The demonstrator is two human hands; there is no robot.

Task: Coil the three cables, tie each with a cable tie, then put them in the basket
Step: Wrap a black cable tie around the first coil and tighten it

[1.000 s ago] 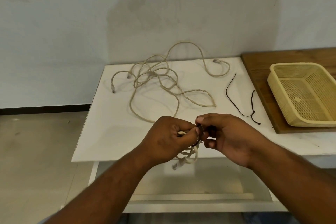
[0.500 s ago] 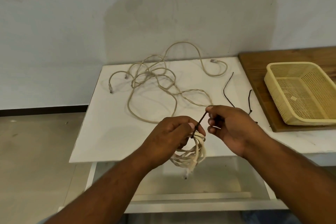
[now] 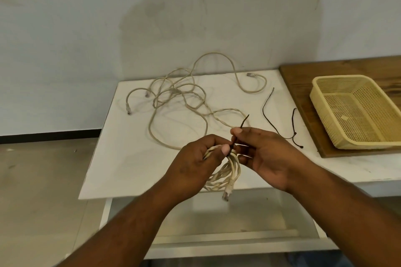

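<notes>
My left hand (image 3: 195, 165) grips a coiled beige cable (image 3: 227, 173) above the near edge of the white table (image 3: 121, 158); the coil hangs down with a plug at its bottom. My right hand (image 3: 267, 156) pinches a thin black cable tie (image 3: 242, 128) that runs from the coil's top up past my fingertips. Loose beige cables (image 3: 180, 102) lie tangled across the back of the table. Two more black ties (image 3: 280, 123) lie to the right of my hands. The yellow mesh basket (image 3: 325, 102) stands empty on a wooden board at the right.
The wooden board (image 3: 303, 84) under the basket overlaps the table's right side. A white shelf (image 3: 217, 240) sits below the table's front edge. A pale wall rises behind the table, and grey floor lies to the left.
The coil has dropped lower out of my left hand. My right hand has drawn the black tie up and to the right, so its free end now sticks out above my fingers.
</notes>
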